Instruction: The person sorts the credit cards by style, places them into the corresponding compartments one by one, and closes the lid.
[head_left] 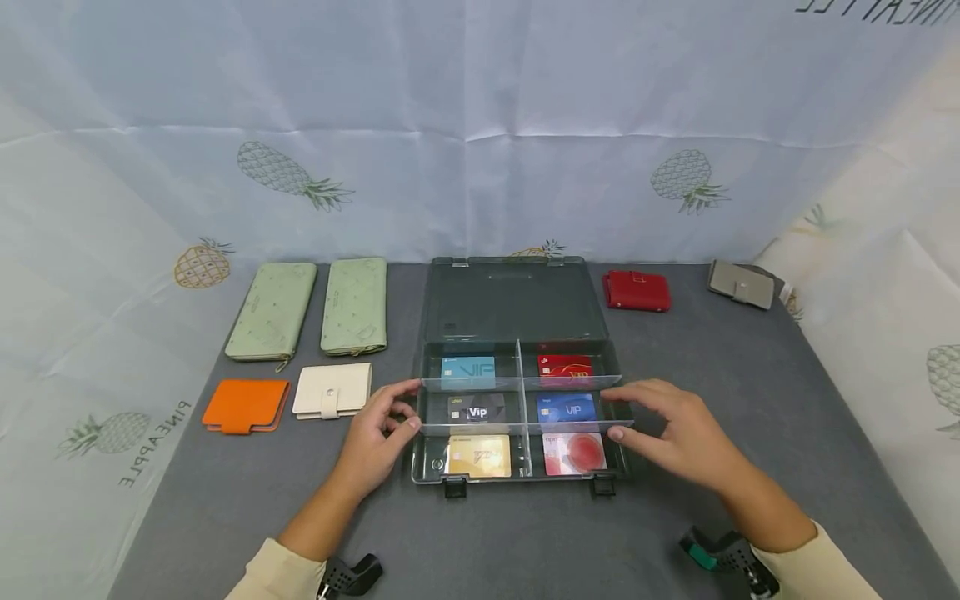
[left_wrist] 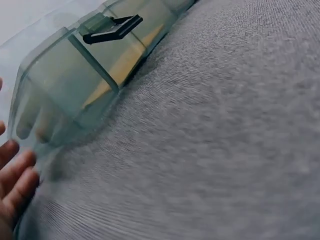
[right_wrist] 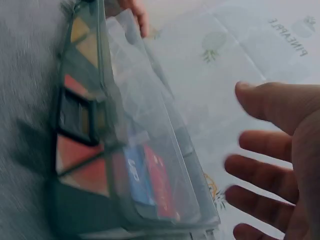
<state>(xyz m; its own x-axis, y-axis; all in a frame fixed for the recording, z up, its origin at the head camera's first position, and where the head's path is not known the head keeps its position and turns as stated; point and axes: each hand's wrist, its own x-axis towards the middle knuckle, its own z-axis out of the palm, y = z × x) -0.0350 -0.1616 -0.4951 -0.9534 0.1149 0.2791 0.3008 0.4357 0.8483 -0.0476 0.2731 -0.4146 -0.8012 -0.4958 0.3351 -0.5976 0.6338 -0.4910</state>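
Both hands at the sides of an open clear organizer box on a grey table.

The box sits at table centre with its lid laid back toward 12 o'clock; six compartments each hold a card. The left hand is at the box's 9 o'clock edge, fingers loosely spread, tips touching the wall. The right hand is at 3 o'clock, fingers wide and relaxed, holding nothing. Two green wallets lie at 10 o'clock, a red wallet at 1 o'clock.
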